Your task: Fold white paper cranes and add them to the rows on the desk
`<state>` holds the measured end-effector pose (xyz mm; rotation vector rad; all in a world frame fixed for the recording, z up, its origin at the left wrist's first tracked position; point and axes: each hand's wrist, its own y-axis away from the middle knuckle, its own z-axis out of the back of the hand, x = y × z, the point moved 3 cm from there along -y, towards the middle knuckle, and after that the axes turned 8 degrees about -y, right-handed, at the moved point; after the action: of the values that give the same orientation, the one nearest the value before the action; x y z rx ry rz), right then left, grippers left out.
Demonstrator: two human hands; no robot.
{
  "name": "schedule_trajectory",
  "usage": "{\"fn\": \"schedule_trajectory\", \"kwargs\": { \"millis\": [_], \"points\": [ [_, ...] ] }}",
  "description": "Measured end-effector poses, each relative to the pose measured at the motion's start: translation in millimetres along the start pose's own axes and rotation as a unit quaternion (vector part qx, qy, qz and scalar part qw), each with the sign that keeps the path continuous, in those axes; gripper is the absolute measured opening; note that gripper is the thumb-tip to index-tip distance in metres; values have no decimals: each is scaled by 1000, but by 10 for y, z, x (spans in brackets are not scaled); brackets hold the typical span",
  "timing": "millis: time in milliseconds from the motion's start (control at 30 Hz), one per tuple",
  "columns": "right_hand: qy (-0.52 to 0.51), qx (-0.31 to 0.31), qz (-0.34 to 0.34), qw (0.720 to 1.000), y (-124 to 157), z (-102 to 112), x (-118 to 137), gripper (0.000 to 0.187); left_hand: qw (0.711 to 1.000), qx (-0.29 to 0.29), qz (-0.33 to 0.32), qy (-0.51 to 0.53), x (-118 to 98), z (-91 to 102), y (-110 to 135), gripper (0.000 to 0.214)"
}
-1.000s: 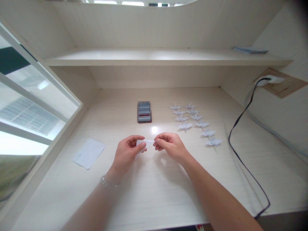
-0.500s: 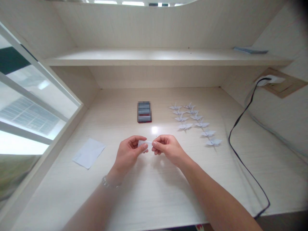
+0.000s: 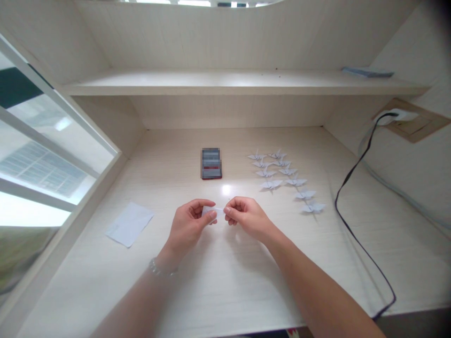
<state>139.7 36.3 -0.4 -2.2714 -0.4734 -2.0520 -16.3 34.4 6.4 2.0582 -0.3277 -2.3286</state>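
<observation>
Both my hands hold one small folded piece of pale paper [image 3: 216, 211] just above the desk, near its middle. My left hand [image 3: 188, 224] pinches its left end between thumb and fingers. My right hand [image 3: 246, 217] pinches its right end, fingers curled. Most of the paper is hidden by my fingers. A bracelet sits on my left wrist.
Several folded paper cranes [image 3: 286, 178] lie in two rows at the right back. A flat sheet of paper [image 3: 130, 224] lies at the left. A small dark box [image 3: 211, 164] stands behind my hands. A black cable [image 3: 355, 173] runs from a wall socket across the desk's right side.
My right hand has moved a little left, closer to my left hand, so less of the paper shows between them. Between the last two frames almost nothing moved.
</observation>
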Motion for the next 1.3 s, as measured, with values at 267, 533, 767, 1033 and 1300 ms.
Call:
{"fn": "schedule_trajectory", "kwargs": {
  "millis": [267, 533, 767, 1033, 1300],
  "points": [
    [-1, -19, 0, 1000, -29, 128, 19, 22, 1000, -21, -10, -1, -6, 49, -9, 30],
    [91, 27, 22, 995, -3, -4, -15, 21, 1000, 3, -17, -14, -5, -16, 9, 27],
    [48, 39, -4, 998, -2, -26, -22, 21, 999, 21, -26, -2, 7, -29, 20, 28],
    [124, 20, 46, 991, 20, -76, 5, 14, 998, 49, -31, 9, 38, -61, 27, 32],
    [198, -12, 78, 977, 22, -78, 32, 16, 999, 37, 9, -11, 68, -60, 2, 28]
  ]
}}
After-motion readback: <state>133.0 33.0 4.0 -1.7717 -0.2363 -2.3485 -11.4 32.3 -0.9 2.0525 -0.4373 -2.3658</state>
